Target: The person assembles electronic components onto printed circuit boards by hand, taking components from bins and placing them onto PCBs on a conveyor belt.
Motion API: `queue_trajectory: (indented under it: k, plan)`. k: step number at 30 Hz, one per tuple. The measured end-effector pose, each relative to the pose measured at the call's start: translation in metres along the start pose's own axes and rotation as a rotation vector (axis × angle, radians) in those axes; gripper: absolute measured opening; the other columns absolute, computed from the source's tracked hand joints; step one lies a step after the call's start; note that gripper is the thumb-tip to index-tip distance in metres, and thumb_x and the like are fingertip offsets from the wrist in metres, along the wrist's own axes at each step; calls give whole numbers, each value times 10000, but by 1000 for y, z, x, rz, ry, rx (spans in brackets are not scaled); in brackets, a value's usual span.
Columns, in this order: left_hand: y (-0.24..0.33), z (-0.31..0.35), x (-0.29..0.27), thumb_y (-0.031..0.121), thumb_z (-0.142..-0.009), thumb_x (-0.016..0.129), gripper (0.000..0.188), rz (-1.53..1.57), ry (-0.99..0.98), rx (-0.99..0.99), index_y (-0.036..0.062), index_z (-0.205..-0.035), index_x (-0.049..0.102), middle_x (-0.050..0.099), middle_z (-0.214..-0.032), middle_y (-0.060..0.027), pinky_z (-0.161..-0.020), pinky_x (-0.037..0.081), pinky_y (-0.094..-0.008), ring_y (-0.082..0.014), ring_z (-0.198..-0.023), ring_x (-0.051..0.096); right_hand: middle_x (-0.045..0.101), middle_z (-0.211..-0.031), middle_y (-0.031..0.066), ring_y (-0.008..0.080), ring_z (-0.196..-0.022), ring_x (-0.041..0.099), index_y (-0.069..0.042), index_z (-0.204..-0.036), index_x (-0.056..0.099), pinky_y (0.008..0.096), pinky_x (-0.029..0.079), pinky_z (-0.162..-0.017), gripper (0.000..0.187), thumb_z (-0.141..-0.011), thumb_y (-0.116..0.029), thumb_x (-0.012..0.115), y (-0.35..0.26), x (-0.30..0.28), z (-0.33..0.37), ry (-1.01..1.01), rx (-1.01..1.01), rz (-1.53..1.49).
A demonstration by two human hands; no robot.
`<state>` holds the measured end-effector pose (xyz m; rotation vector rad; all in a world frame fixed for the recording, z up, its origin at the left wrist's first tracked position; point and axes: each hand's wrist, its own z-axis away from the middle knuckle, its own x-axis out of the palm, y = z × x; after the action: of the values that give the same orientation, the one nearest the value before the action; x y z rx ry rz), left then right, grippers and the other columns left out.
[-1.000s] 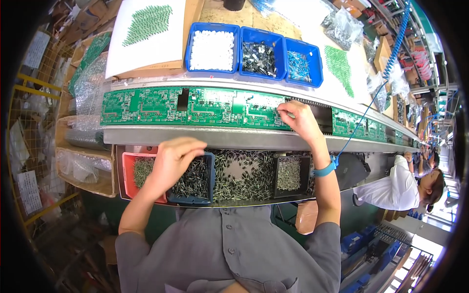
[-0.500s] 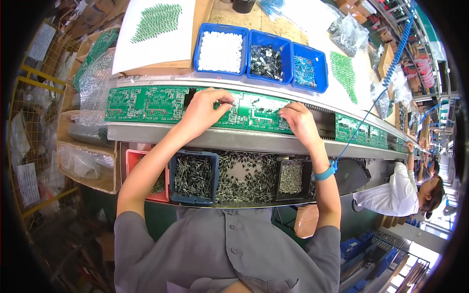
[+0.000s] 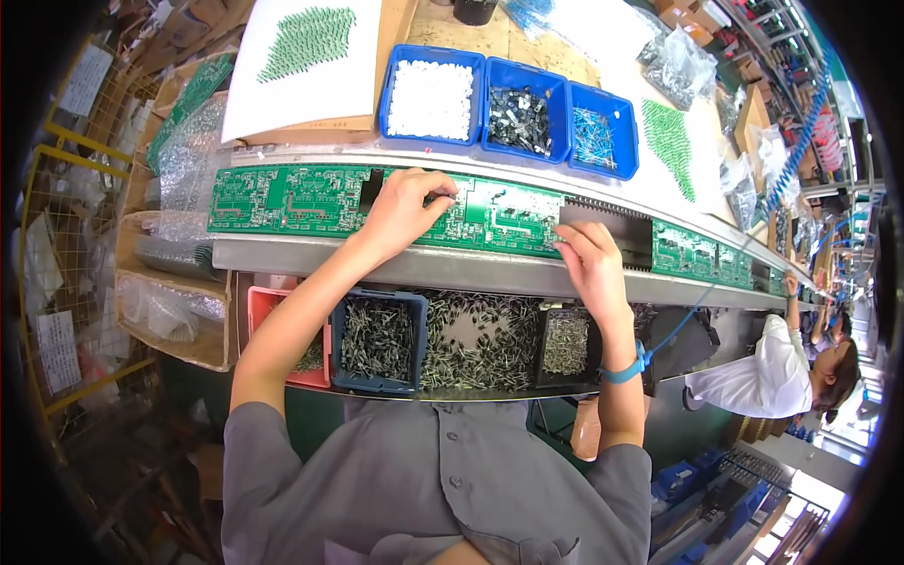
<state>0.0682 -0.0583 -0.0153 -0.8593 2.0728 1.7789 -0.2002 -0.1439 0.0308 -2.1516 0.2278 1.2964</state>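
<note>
A green circuit board (image 3: 508, 200) lies in the conveyor track (image 3: 311, 256) in front of me. Over its left part is my left hand (image 3: 411, 207), thumb and forefinger pinched together close above the board; whatever is between the fingertips is too small to make out. At the board's right end my right hand (image 3: 591, 256) has its fingertips drawn together by the near edge, and any part in them cannot be made out. A blue wrist strap (image 3: 625, 365) with a cord circles my right wrist. Another green board (image 3: 315, 202) sits farther left in the track.
Beyond the track stand blue bins of white parts (image 3: 430, 101), black parts (image 3: 521, 121) and blue-leaded parts (image 3: 593, 132). Nearer me are a dark blue bin (image 3: 379, 341), a red bin (image 3: 257, 306) and a black box (image 3: 565, 344). A co-worker (image 3: 753, 377) sits at right.
My right hand has shifted slightly right and toward me, to the board's near right edge. My left hand stays pinched over about the same spot. The view has moved slightly.
</note>
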Motion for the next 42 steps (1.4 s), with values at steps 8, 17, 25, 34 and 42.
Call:
queue_trajectory:
  k: [8, 17, 25, 34, 42]
  plan:
    - [-6, 3, 2, 62, -766, 681, 126, 12, 22, -12, 24, -885, 666, 661, -802, -105, -720, 493, -333, -229, -788, 642, 616, -790, 139, 313, -685, 596, -8, -907, 655, 353, 481, -621, 133, -776, -10, 678, -35, -30, 55, -140, 198, -5]
    - [-5, 3, 3, 46, -763, 676, 126, 57, 27, -28, 25, -887, 667, 661, -795, -102, -713, 495, -324, -220, -781, 644, 599, -818, 147, 349, -732, 600, -10, -886, 645, 415, 485, -646, 139, -748, -6, 659, -45, -13, 121, -292, 482, 43]
    - [-8, 4, 2, 59, -762, 683, 135, 36, 36, 4, 27, -893, 675, 668, -814, -102, -713, 493, -332, -230, -779, 637, 559, -814, 159, 363, -734, 583, -5, -837, 614, 425, 476, -641, 138, -710, 48, 623, -52, -4, 123, -244, 457, 117]
    - [-11, 6, 3, 71, -764, 685, 133, -35, 42, 99, 25, -888, 675, 676, -855, -104, -765, 484, -355, -257, -825, 621, 544, -752, 140, 343, -738, 576, -31, -793, 590, 432, 474, -641, 110, -712, 40, 614, -45, -4, 128, -311, 414, 124]
    - [-15, 6, 8, 46, -741, 688, 106, -173, 41, 241, 38, -847, 681, 645, -874, -80, -789, 471, -360, -255, -873, 595, 568, -746, 139, 337, -717, 583, -30, -799, 603, 416, 469, -632, 81, -742, 29, 598, -41, -8, 128, -248, 402, 87]
